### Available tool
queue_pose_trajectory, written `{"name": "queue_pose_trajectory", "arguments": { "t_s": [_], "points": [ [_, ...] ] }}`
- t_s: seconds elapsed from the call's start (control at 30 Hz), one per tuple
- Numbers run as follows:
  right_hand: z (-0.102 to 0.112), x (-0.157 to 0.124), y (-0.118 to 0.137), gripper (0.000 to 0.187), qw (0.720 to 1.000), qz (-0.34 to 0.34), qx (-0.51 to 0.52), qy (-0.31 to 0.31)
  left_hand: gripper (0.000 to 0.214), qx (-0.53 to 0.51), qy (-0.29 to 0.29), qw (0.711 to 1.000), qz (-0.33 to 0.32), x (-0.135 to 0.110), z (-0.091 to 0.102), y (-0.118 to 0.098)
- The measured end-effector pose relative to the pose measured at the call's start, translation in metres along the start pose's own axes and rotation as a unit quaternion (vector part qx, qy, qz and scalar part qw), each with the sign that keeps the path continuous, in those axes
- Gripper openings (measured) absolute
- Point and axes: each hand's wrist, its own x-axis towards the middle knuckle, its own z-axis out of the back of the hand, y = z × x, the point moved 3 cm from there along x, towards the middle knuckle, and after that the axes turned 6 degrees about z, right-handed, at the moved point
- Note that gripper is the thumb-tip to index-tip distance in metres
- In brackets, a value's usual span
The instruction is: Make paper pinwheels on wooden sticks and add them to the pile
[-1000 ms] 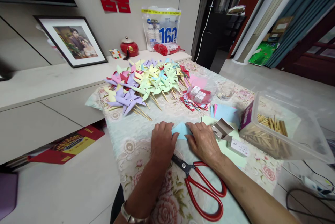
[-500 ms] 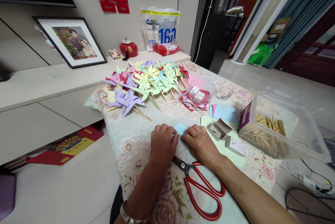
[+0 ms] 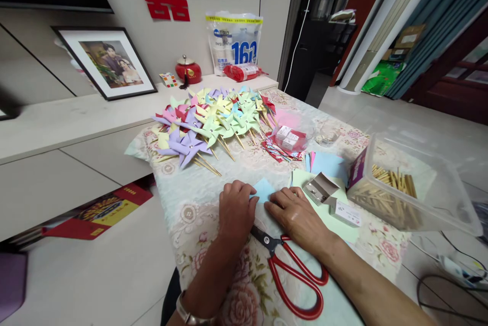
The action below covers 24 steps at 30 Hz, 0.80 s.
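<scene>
A small light blue paper square point(image 3: 264, 189) lies on the flowered tablecloth point(image 3: 190, 204) in front of me. My left hand point(image 3: 236, 211) rests on its left edge with the fingers curled and pinching the paper. My right hand point(image 3: 295, 216) presses down on the right part of the paper, fingers close together. Red-handled scissors point(image 3: 295, 275) lie shut just under my wrists, nearer to me.
A heap of pastel paper pinwheels point(image 3: 211, 120) on sticks fills the far half of the table. A clear plastic bin point(image 3: 412, 188) of wooden sticks stands at the right, with small boxes point(image 3: 324, 188) and coloured sheets point(image 3: 328, 163) beside it. A low cabinet point(image 3: 76, 127) runs along the left.
The blue paper has gone from a wider strip to a smaller folded shape between my hands. Both hands have drawn closer together and a little toward me.
</scene>
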Motion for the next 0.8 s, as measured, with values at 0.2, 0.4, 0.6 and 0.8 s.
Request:
{"name": "queue_pose_trajectory", "arguments": {
  "t_s": [0.2,0.4,0.6,0.8],
  "points": [
    [0.0,-0.002,-0.001,0.012,1.0,-0.001,0.002,-0.005,0.014,-0.025,-0.034,0.999,0.003,0.002,0.001,0.006],
    [-0.001,-0.002,-0.002,0.011,1.0,-0.005,-0.008,-0.013,0.021,-0.021,-0.048,0.999,-0.01,0.0,0.0,0.007],
    [-0.003,-0.004,-0.009,0.016,0.995,-0.032,0.031,-0.086,0.017,0.003,-0.05,0.998,-0.042,-0.008,0.001,0.003],
    [-0.001,-0.005,-0.011,0.016,0.99,-0.063,0.055,-0.118,0.016,0.007,-0.053,0.997,-0.05,-0.009,0.001,0.001]
  ]
}}
